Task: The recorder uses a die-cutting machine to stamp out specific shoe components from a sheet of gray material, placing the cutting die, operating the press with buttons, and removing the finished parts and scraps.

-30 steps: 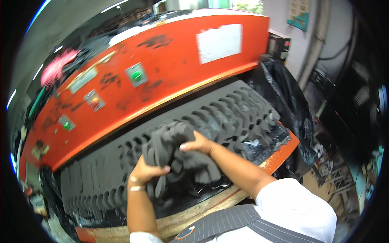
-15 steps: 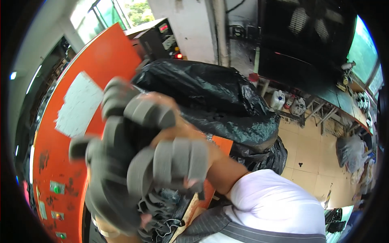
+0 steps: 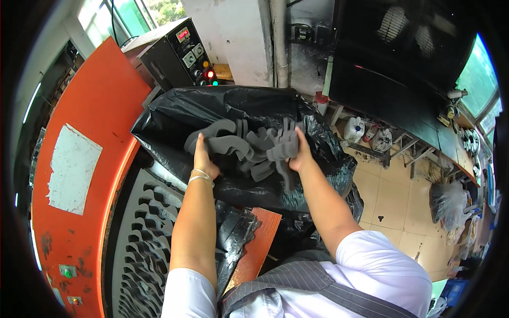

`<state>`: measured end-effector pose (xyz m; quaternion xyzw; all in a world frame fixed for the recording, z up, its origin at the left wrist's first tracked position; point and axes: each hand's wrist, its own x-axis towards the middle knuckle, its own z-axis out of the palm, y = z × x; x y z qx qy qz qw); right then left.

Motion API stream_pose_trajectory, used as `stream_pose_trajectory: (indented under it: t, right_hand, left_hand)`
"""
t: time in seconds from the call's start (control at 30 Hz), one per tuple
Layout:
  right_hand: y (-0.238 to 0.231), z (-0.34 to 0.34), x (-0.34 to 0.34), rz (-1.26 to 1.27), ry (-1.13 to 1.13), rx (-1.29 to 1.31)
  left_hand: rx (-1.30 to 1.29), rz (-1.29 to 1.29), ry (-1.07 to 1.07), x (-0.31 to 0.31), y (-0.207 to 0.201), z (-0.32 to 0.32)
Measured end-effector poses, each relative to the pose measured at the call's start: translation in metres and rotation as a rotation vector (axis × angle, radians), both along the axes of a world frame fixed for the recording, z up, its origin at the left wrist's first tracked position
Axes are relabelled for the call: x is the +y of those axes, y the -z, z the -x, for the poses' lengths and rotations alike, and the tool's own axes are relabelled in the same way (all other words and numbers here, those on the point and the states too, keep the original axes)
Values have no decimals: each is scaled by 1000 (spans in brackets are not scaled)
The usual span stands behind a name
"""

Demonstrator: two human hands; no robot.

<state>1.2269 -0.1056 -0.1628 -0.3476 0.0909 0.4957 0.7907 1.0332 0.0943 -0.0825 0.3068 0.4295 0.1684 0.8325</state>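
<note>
Curved grey foam pieces (image 3: pixel 228 144) lie in a loose bunch between my two hands, over the mouth of a black plastic bag (image 3: pixel 175 114). My left hand (image 3: pixel 204 161), with a bracelet at the wrist, clasps the left side of the bunch; its thumb shows and most other fingers are hidden. At the other end my right hand (image 3: pixel 302 153) grips several smaller, wavy pieces against its thumb. Some pieces in the middle are smeared and hang lower. Below and left of the bag, a grey foam sheet (image 3: pixel 130 212) shows rows of wavy cut-outs on the machine bed.
An orange machine panel (image 3: pixel 85 111) curves along the left, bearing a green button (image 3: pixel 67 273). Behind the bag stands a black control box (image 3: pixel 175 58) with lit lamps. An orange board (image 3: pixel 260 238) is near my body. A dark workbench (image 3: pixel 392 106) with bottles beneath stands right.
The foam pieces, close to the camera before, are now farther off over the bag. My hands have moved forward and apart. The view has shifted, uncovering the foam sheet and bag mouth.
</note>
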Motion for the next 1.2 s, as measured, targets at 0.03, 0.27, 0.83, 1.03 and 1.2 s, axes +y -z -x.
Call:
stream_pose_trajectory:
  t: [0.03, 0.27, 0.83, 1.03, 1.2]
  right_hand:
    - [19, 5, 1, 221, -57, 44]
    - [110, 115, -12, 250, -1047, -217]
    - [-191, 402, 97, -608, -430, -1606]
    - [-109, 687, 109, -827, -758, -1905]
    - [-56, 786, 126, -96, -766, -2819]
  left_hand:
    - [6, 6, -6, -1, 10, 5]
    - [594, -970, 1261, -57, -8, 62]
    - [-106, -690, 798, -283, -10, 357]
    - [103, -779, 197, -411, 28, 549]
    - [292, -300, -494, -590, 51, 667]
